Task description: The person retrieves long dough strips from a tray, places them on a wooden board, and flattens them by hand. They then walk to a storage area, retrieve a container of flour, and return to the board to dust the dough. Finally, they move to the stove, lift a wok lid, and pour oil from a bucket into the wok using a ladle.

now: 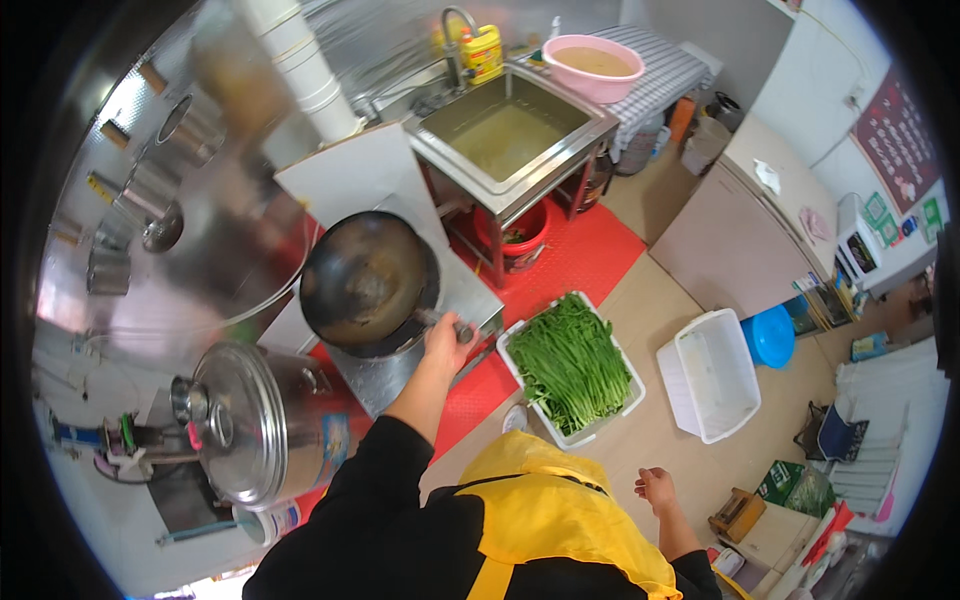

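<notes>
My left hand [448, 343] is closed around the handle of a dark wok [367, 281], which rests on a stainless steel stove [469, 300]. The wok's inside looks brownish and worn, and no food shows in it. My right hand [656, 487] hangs low at my right side with its fingers curled; whether it holds anything small is not plain. A white plastic crate [636, 405] heaped with long green leafy vegetables [574, 360] stands between the stove and my right hand.
A steel sink [517, 187] with cloudy water lies ahead, a pink basin [596, 64] beside it. A large lidded steel pot [240, 427] stands left. On the floor are a red bucket [525, 244], a white tub [709, 375] and a blue container [770, 337]. A refrigerator [739, 225] stands right.
</notes>
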